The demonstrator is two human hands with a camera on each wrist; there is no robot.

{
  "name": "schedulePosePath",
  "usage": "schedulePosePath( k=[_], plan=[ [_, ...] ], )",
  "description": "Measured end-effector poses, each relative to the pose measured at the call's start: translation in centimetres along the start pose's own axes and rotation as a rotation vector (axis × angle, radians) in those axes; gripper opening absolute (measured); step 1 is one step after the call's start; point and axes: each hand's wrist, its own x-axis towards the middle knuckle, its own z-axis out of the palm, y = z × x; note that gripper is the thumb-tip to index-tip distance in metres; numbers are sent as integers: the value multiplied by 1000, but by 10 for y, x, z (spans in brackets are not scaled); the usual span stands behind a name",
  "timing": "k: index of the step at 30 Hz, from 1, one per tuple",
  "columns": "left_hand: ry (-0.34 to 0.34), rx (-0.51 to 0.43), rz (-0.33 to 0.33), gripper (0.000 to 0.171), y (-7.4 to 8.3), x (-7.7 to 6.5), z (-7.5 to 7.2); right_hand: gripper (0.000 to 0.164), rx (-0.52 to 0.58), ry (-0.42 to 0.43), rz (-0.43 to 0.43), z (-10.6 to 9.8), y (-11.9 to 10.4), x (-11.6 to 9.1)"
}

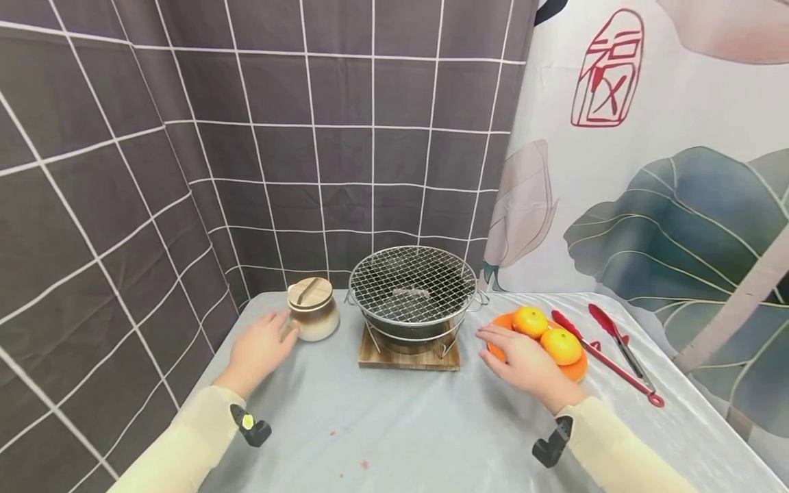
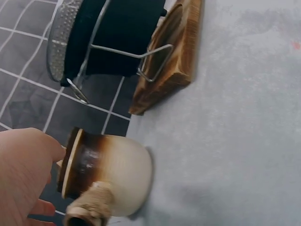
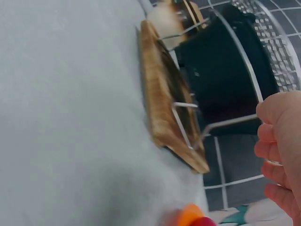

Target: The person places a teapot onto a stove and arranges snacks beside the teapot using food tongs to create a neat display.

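Note:
A small brown-and-cream pot (image 1: pixel 317 323) with a wooden lid (image 1: pixel 310 292) stands on the table. My left hand (image 1: pixel 261 346) is beside it, fingers loosely bent and holding nothing; whether they touch the pot I cannot tell. A twine-wrapped side handle (image 2: pixel 96 202) shows in the left wrist view. My right hand (image 1: pixel 524 359) reaches over the left part of an orange plate (image 1: pixel 576 371), fingers extended and nothing in them. Two oranges (image 1: pixel 561 346) lie on that plate. Between the hands stands a round grill (image 1: pixel 414 287) with a wire mesh top, on a wooden board (image 1: pixel 409 359).
Red-handled tongs (image 1: pixel 622 342) and a long red utensil (image 1: pixel 610 359) lie at the table's right. A dark grid-patterned cloth (image 1: pixel 339 150) hangs behind and at the left. The pale table (image 1: pixel 370 431) has a few small reddish spots near its front.

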Motion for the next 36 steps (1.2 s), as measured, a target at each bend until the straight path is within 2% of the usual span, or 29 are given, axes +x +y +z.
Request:
schedulePosePath(
  k=[4,13,21,27,36],
  plan=[
    [21,-16,-7,56,-3,-1,9,37,38,15,-3,21,-4,3],
    [7,-25,-51,60,-9,1,18,28,115,25,58,53,-22,9],
    [-5,-35,-91,60,-13,0,24,24,119,47,48,78,-29,6],
    [-42,-42,-126,61,-14,0,27,21,129,95,-4,89,-30,2],
    [-48,-28,-136,62,-17,6,28,19,152,192,26,101,-30,0]
  ],
)
